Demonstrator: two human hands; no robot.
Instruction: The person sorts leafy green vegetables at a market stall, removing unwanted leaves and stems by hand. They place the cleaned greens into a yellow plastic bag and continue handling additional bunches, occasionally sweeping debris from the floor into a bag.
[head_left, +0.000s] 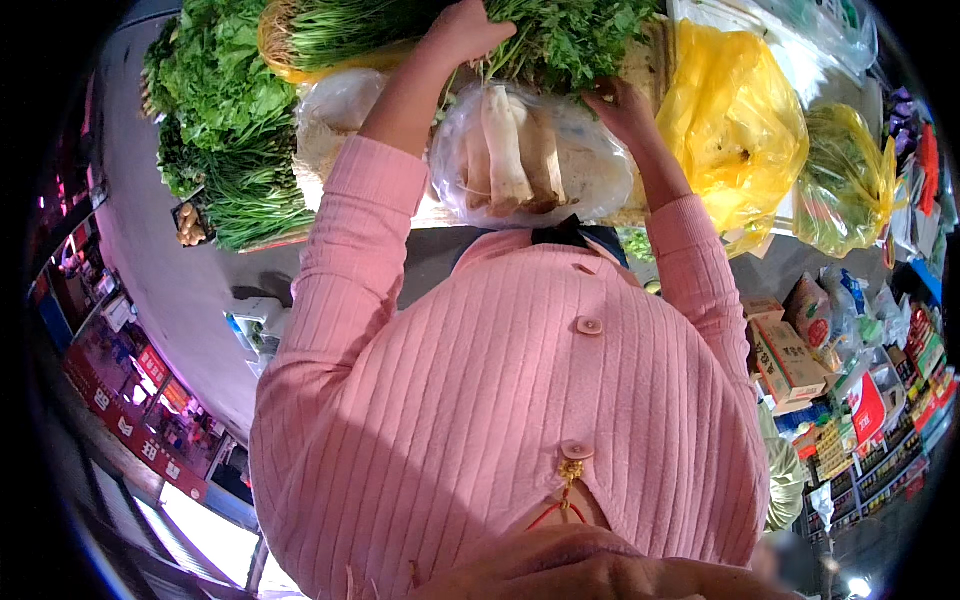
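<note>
My left hand (471, 34) is over the left side of a heap of leafy herbs (574, 37), thumb out and the other fingers hidden from view. At the heap's lower right edge, my right hand (622, 109) has curled fingers touching the leaves. Whether either hand grips stems cannot be made out. Between my forearms lies a clear plastic bag (600, 169) of thick pale stalks (502, 157), perhaps king oyster mushrooms. Another clear bag (341, 101) with pale produce sits partly behind my left forearm. Beyond it, thin green stalks with roots (337, 34) rest in yellow plastic.
Leaf lettuce (225, 82) and slender greens (255, 195) are piled at left, near a small box of brown produce (191, 225). A large yellow bag (735, 135) and a tied bag of greens (836, 184) lie right. Cardboard boxes (787, 360) and another person (784, 472) are behind me.
</note>
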